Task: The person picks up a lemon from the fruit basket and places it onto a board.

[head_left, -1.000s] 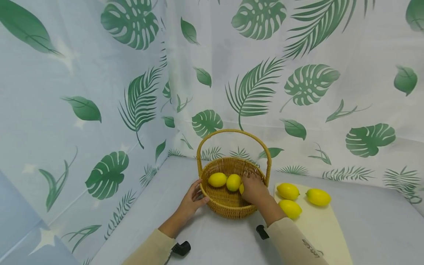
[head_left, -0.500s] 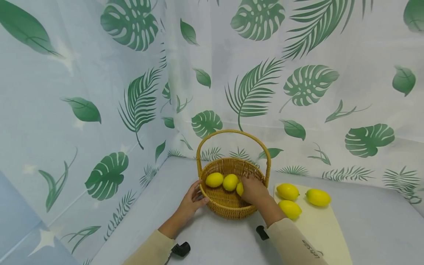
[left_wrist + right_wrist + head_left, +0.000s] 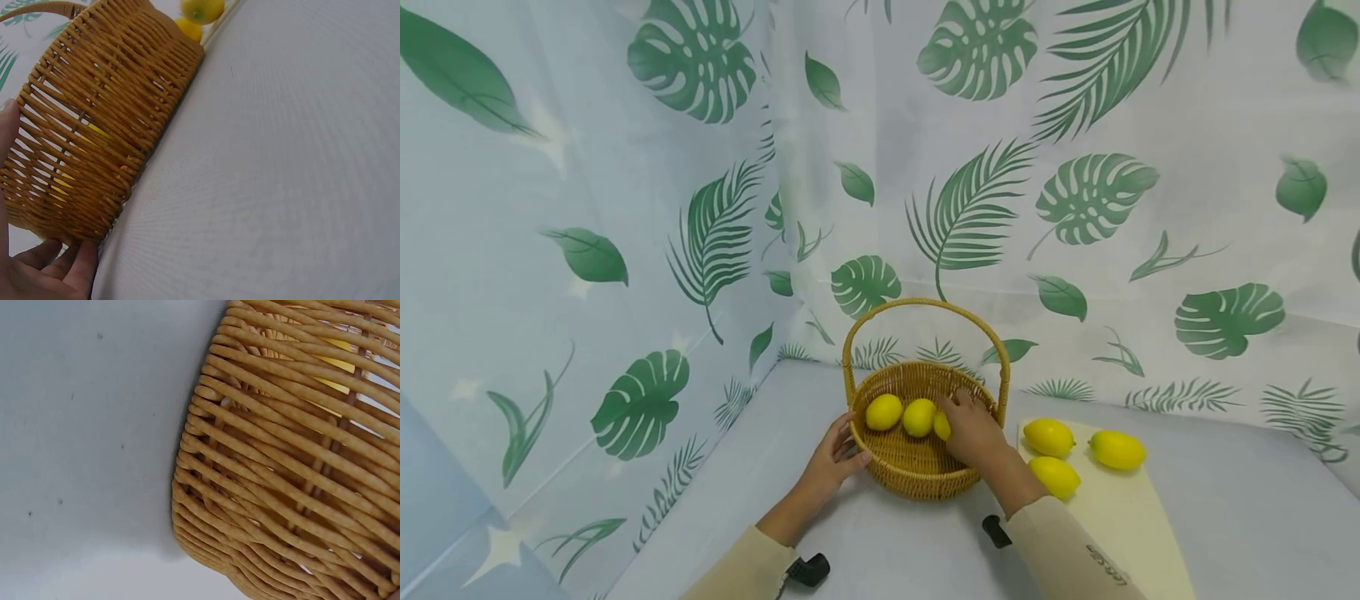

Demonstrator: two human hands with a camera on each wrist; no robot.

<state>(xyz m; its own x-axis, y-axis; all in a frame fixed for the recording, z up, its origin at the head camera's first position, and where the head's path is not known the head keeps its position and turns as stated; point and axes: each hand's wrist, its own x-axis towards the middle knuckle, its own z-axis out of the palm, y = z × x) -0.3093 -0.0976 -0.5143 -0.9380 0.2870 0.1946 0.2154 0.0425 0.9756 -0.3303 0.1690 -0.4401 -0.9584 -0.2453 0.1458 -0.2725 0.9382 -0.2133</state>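
Observation:
A round wicker basket [image 3: 917,485] with a tall arched handle stands on the table. My left hand [image 3: 829,467] holds its left side, the thumb at the front rim and the fingers round the far side; in the left wrist view, fingertips [image 3: 84,265] touch the wicker near the base. Inside lie two yellow lemons, one at the left [image 3: 883,412] and one in the middle [image 3: 919,417]. My right hand [image 3: 976,433] reaches into the basket and grips a third lemon [image 3: 942,425], mostly hidden under the fingers. In the right wrist view, basket weave [image 3: 294,450] hides the hand.
Right of the basket, three more lemons lie on or by a cream board: one at the back [image 3: 1048,437], one in front [image 3: 1055,477], one at the right [image 3: 1117,450]. The board [image 3: 1138,533] reaches under the right sleeve. Leaf-printed curtains [image 3: 880,217] enclose the table's back and left.
The two visible lemons in the basket have shifted slightly left, and the left one has turned. Both hands stay nearly in place at the basket. The head view has tilted up slightly.

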